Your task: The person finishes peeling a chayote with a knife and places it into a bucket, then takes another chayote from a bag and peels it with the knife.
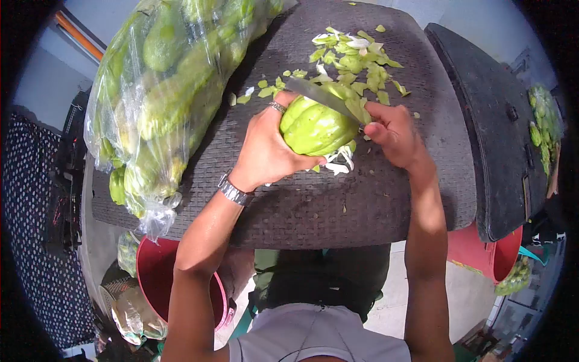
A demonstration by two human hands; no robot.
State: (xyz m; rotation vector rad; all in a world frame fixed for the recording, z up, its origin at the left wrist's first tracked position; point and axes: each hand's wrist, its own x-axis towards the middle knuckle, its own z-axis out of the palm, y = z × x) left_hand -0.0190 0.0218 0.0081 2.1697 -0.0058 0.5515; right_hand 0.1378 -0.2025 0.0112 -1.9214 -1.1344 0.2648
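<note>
My left hand (pixel 268 145), with a ring and a metal watch, wraps round a green chayote (pixel 316 125) over the dark woven table (pixel 289 205). A wide knife blade (pixel 322 98) lies across the top of the chayote. My right hand (pixel 392 133) is closed at the right end of the knife; its handle is hidden by the fingers. A strip of peel hangs at the blade near my right fingertips. Green peelings (pixel 362 60) are scattered behind the chayote, and some pale shavings (pixel 341 161) lie just below it.
A large clear plastic bag (pixel 175 90) full of chayotes covers the table's left side. Below the table edge are a red bucket (pixel 158 277) at left and another red bucket (pixel 497 256) at right. A dark panel (pixel 488 139) stands along the right side.
</note>
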